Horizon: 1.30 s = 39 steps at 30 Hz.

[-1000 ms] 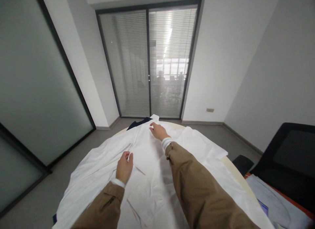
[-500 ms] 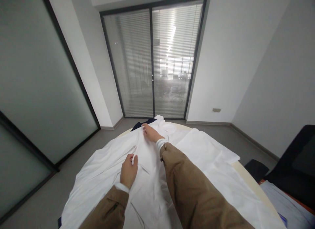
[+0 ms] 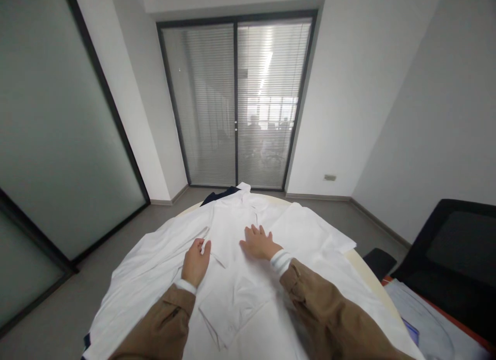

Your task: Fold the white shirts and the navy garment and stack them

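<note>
A white shirt (image 3: 228, 231) lies spread over the round table, creased in several places, its collar near the far edge. My left hand (image 3: 196, 262) is on its left part, fingers curled in and thumb close to them, with a fold of the cloth at the fingertips. Farther right, my right hand (image 3: 260, 244) rests palm down on the front of the shirt, its fingers spread. More white cloth hangs toward the left and near sides of the table. Behind the collar a dark navy cloth (image 3: 220, 196) shows at the table's far edge.
The pale table rim (image 3: 368, 277) shows on the right. Beside it stand a black mesh chair (image 3: 453, 256) and an orange-edged surface with a light sheet (image 3: 422, 318) on it. A glazed partition with blinds (image 3: 232, 102) is ahead, frosted glass (image 3: 65, 117) at left.
My right hand has moved from near the collar back toward me and to the right, its fingers now spread flat. The left hand keeps its place on the cloth. The view has shifted slightly.
</note>
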Available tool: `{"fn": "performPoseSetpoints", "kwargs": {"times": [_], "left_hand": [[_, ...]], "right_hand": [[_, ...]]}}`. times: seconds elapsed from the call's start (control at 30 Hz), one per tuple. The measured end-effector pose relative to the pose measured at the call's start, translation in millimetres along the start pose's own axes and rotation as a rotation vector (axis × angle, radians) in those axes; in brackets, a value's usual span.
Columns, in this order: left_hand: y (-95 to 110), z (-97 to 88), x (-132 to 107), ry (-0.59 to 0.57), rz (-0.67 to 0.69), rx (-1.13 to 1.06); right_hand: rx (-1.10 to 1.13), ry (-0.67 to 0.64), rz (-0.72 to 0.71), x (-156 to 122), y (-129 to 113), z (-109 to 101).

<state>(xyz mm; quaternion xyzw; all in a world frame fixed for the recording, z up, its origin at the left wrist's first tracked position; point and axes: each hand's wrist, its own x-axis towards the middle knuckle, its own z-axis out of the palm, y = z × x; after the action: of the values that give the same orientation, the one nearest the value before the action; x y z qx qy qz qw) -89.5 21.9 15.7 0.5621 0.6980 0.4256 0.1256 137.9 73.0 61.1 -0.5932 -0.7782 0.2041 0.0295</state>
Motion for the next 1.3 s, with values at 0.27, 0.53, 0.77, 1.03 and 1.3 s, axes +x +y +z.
{"fn": "performPoseSetpoints", "kwargs": {"times": [0.27, 0.53, 0.77, 1.03, 1.3], "left_hand": [[23, -10.6, -2, -0.05, 0.068, 0.027], [121, -7.7, -10, -0.258, 0.248, 0.016], [159, 40.3, -20, -0.443, 0.172, -0.059], [141, 97.2, -52, -0.437, 0.115, -0.224], [108, 55.8, -98, -0.516, 0.485, -0.232]], "right_hand": [[-0.046, 0.1, -0.141, -63, 49, 30], [0.21, 0.27, -0.22, -70, 54, 35], [0.755, 0.458, -0.22, -61, 64, 33], [0.895, 0.449, -0.104, -49, 73, 38], [0.454, 0.498, 0.093, -48, 78, 34]]}}
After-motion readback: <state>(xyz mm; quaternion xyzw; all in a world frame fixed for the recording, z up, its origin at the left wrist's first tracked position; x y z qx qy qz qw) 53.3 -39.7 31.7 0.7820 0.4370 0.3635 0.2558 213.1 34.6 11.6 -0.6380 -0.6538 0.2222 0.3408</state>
